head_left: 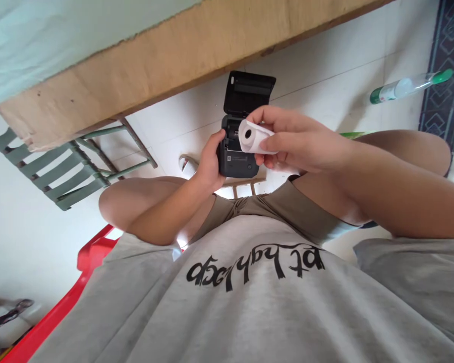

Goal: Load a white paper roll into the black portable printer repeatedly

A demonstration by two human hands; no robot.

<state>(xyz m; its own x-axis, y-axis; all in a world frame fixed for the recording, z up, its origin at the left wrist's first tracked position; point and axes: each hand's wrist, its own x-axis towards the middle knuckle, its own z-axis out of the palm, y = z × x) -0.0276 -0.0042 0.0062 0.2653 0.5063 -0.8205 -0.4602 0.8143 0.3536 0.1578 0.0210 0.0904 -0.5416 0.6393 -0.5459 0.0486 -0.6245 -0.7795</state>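
Observation:
A small black label printer is gripped by my left hand, whose thumb lies along its left side. Its lid is flipped up and away from me, baring the inner compartment. In my right hand is a white paper roll, pinched between thumb and fingers, with its dark core hole facing left. The roll hovers over the right part of the printer's compartment and hides some of it. Whether the roll touches the printer I cannot tell.
Beyond my hands runs a wooden board edge with a pale green sheet above it. A folding stool with green straps stands at the left. On the floor at the right lies a green-capped plastic bottle. A red plastic chair shows beside me.

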